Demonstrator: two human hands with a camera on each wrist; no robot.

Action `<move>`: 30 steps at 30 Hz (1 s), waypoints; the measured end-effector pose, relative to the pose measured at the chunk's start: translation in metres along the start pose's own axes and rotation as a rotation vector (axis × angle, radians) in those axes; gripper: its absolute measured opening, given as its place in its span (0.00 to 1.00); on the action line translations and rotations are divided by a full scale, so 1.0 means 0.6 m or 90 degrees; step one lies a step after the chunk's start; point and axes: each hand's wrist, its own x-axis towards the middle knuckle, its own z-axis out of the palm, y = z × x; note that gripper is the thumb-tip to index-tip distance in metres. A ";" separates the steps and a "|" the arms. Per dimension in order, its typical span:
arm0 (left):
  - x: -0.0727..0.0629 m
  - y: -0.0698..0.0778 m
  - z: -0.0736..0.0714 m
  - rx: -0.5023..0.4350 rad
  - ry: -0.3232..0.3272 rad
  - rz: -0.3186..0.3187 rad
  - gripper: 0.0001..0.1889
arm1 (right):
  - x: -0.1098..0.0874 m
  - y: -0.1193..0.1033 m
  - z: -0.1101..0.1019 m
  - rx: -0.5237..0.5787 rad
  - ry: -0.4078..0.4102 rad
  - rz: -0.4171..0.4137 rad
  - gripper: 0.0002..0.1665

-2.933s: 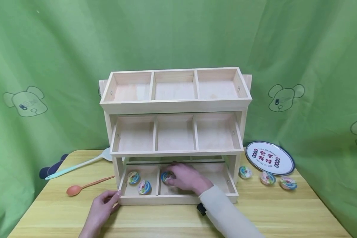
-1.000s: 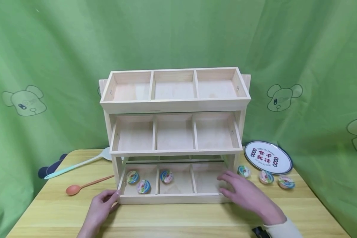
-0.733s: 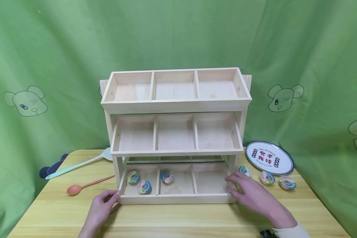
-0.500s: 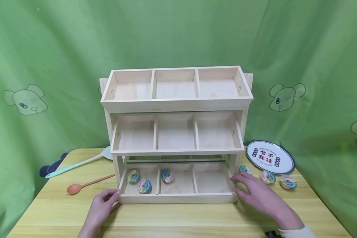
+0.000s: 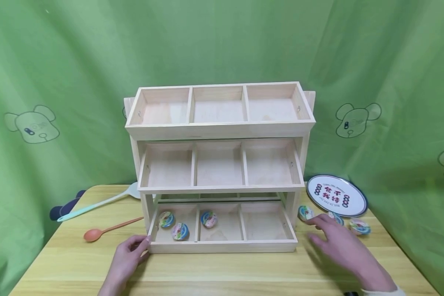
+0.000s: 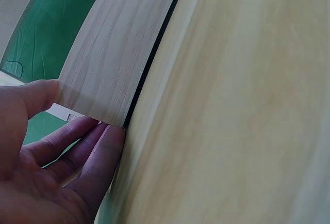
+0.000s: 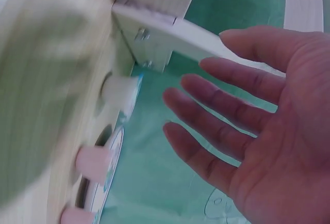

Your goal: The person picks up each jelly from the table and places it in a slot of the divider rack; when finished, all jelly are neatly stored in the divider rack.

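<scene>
A three-tier wooden rack (image 5: 218, 131) stands on the table, each tier split into three compartments. My left hand (image 5: 126, 260) holds the front left corner of its bottom tray (image 5: 222, 247); in the left wrist view, the thumb is on the upper edge and the fingers at the lower corner. Two jelly cups (image 5: 166, 219) lie in that tray's left compartment, and one jelly cup (image 5: 209, 219) in the middle one. My right hand (image 5: 342, 246), fingers spread and holding nothing, hovers by three jelly cups (image 5: 305, 213) right of the rack, partly covering the middle one.
Behind the right-hand cups, an oval plate (image 5: 336, 209) with red characters lies by the green curtain (image 5: 222, 41). Left of the rack are an orange spoon (image 5: 92, 235) and a pale blue long-handled utensil (image 5: 96, 205), its head partly behind the rack.
My right hand has let go of a jelly cup in the middle compartment, moved right out of the tray, and reached the cups on the table. The left hand has stayed put.
</scene>
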 end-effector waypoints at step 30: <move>-0.002 -0.001 0.002 -0.001 -0.001 -0.002 0.21 | 0.022 0.132 0.014 -0.047 -0.007 0.041 0.32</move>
